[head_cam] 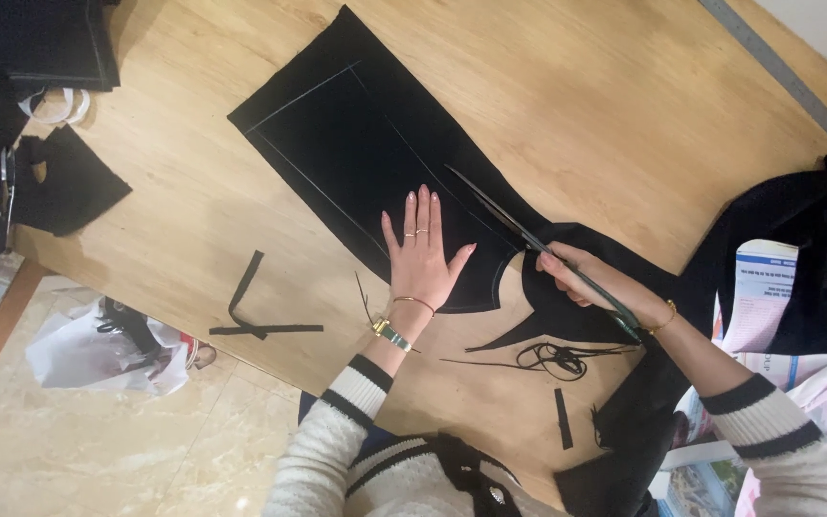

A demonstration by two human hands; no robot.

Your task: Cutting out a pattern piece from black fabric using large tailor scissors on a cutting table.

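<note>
While our left hand presses flat on the black fabric mid-tabletop and our right hand grips the open scissors, the cloth could shift — a stray cut off the chalk line — we judge.

At your right, past your right forearm, a stack of printed paper sheets lies half under black cloth, white with blue bands and pink edges. Below it sits a glossy printed booklet in blue-green. On the floor to your left lies a crumpled white plastic bag.
</note>
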